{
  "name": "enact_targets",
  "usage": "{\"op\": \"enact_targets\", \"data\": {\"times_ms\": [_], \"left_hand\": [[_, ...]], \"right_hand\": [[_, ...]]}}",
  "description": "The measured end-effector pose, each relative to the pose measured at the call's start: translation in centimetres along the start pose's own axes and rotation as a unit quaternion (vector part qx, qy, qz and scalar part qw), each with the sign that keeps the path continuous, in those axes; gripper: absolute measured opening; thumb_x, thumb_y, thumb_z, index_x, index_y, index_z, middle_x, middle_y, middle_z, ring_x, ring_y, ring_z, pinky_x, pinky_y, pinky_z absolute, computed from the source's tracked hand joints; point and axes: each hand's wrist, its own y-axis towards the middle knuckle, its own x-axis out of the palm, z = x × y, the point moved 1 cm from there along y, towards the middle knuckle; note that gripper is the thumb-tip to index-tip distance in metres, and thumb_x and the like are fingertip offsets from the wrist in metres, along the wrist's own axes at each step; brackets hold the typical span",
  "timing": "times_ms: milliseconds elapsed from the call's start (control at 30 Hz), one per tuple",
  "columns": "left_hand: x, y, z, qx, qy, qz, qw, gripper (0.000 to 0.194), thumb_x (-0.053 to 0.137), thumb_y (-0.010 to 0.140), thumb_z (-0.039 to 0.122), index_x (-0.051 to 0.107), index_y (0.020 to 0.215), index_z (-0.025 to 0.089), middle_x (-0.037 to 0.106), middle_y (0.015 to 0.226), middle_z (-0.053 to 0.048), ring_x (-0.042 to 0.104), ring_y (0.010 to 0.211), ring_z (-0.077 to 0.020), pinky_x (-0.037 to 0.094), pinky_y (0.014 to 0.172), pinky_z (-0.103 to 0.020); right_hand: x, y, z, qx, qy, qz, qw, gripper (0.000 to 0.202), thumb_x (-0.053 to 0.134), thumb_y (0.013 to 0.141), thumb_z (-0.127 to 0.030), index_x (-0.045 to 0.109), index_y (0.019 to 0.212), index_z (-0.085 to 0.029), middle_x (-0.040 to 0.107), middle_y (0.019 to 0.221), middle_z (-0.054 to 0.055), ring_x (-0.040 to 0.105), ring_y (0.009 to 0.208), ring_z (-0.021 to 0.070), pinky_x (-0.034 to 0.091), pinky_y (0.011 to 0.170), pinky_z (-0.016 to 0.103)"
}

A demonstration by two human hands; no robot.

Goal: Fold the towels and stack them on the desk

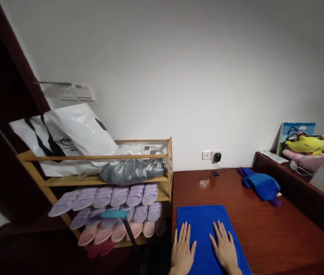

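Observation:
A blue cloth [203, 229] lies flat on the reddish-brown wooden desk [276, 236], and its near end runs out of view at the bottom. My left hand [183, 250] rests palm down on the cloth's left side, fingers stretched forward. On the right side of the same cloth lies my right hand [224, 246], also palm down with its fingers spread. Neither hand holds anything. Farther back on the desk, a crumpled bundle of blue and purple cloth [261, 185] sits to the right.
A wooden shoe rack [107, 157] at the left holds several slippers [112, 196], white bags [78, 130] and a remote [146, 151]. A blue-topped stick [114, 214] leans before it. A black plug [217, 157] sits in the wall. A yellow plush toy [307, 144] rests on the raised right shelf.

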Motion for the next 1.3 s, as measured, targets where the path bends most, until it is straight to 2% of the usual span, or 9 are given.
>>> {"op": "enact_targets", "data": {"times_ms": [100,200,300,400,533,600,867,1067,1300], "left_hand": [[-0.2,-0.1,0.1,0.006,-0.007,-0.013,1.000,0.057,0.022,0.094,0.045,0.000,0.143,0.025,0.015,0.151,-0.002,0.020,0.138,-0.0221,0.024,0.112,-0.046],[-0.5,0.0,0.4,0.009,-0.011,-0.024,1.000,0.057,0.022,0.094,0.045,0.000,0.143,0.024,0.015,0.152,-0.002,0.019,0.138,-0.0222,0.023,0.112,-0.046],[-0.6,0.0,0.5,0.013,-0.013,-0.027,0.999,0.057,0.022,0.094,0.044,0.000,0.143,0.024,0.014,0.152,-0.003,0.018,0.138,-0.0223,0.023,0.112,-0.046],[-0.3,-0.2,0.4,0.016,-0.010,-0.025,1.000,0.056,0.022,0.095,0.044,0.001,0.142,0.025,0.015,0.151,-0.002,0.020,0.138,-0.0227,0.024,0.112,-0.046],[0.1,-0.2,0.0,0.008,-0.015,-0.026,1.000,0.058,0.024,0.093,0.049,0.003,0.142,0.025,0.018,0.150,-0.001,0.024,0.137,-0.0230,0.027,0.111,-0.043],[0.3,-0.2,-0.2,0.006,-0.019,-0.023,1.000,0.060,0.026,0.093,0.050,0.003,0.141,0.024,0.018,0.150,-0.001,0.025,0.136,-0.0231,0.028,0.111,-0.041],[0.6,-0.2,-0.7,0.002,-0.030,-0.023,0.999,0.063,0.029,0.091,0.051,0.006,0.143,0.023,0.016,0.150,0.000,0.025,0.137,-0.0234,0.027,0.111,-0.039],[-0.4,3.1,1.0,-0.066,-0.021,-0.050,0.996,0.061,0.027,0.090,0.053,0.038,0.137,0.017,0.040,0.143,-0.010,0.034,0.132,-0.0298,0.024,0.111,-0.049],[0.7,8.1,-0.1,-0.009,-0.003,-0.029,1.000,0.062,0.024,0.092,0.048,0.008,0.145,0.020,0.017,0.152,-0.004,0.018,0.139,-0.0235,0.023,0.112,-0.045]], "right_hand": [[0.4,-1.4,3.9,0.025,-0.026,0.013,0.999,0.073,0.017,0.085,-0.065,0.029,0.141,-0.020,0.024,0.150,0.005,0.019,0.139,0.0241,0.022,0.110,0.049],[0.3,-1.6,4.8,0.055,-0.035,0.022,0.998,0.076,0.013,0.086,-0.064,0.035,0.139,-0.015,0.028,0.149,0.010,0.019,0.139,0.0267,0.021,0.110,0.052],[-0.4,0.3,1.5,0.043,0.006,0.029,0.999,0.075,0.015,0.087,-0.063,0.027,0.142,-0.014,0.023,0.151,0.011,0.016,0.140,0.0249,0.021,0.111,0.049],[-0.6,3.3,-4.0,-0.057,0.087,-0.019,0.994,0.062,0.017,0.090,-0.056,0.016,0.145,-0.027,0.017,0.153,0.003,0.015,0.140,0.0188,0.023,0.111,0.044],[0.1,6.3,-8.0,-0.107,0.082,-0.066,0.989,0.059,0.019,0.090,-0.057,0.022,0.142,-0.032,0.023,0.151,0.000,0.018,0.139,0.0175,0.020,0.112,0.043],[0.5,7.3,-6.7,-0.079,0.056,-0.058,0.994,0.061,0.020,0.088,-0.060,0.027,0.141,-0.030,0.024,0.151,0.002,0.018,0.139,0.0193,0.018,0.112,0.045],[0.7,8.5,5.8,0.045,-0.003,-0.033,0.998,0.066,0.022,0.086,-0.061,0.022,0.143,-0.027,0.019,0.153,0.003,0.014,0.140,0.0205,0.017,0.111,0.050],[1.5,8.4,6.3,0.042,-0.010,-0.025,0.999,0.067,0.020,0.086,-0.062,0.019,0.144,-0.028,0.015,0.154,0.002,0.011,0.141,0.0202,0.017,0.110,0.051],[1.1,8.5,6.1,0.047,-0.009,-0.027,0.998,0.068,0.019,0.085,-0.063,0.018,0.144,-0.029,0.017,0.154,0.002,0.011,0.141,0.0201,0.017,0.111,0.052]]}}
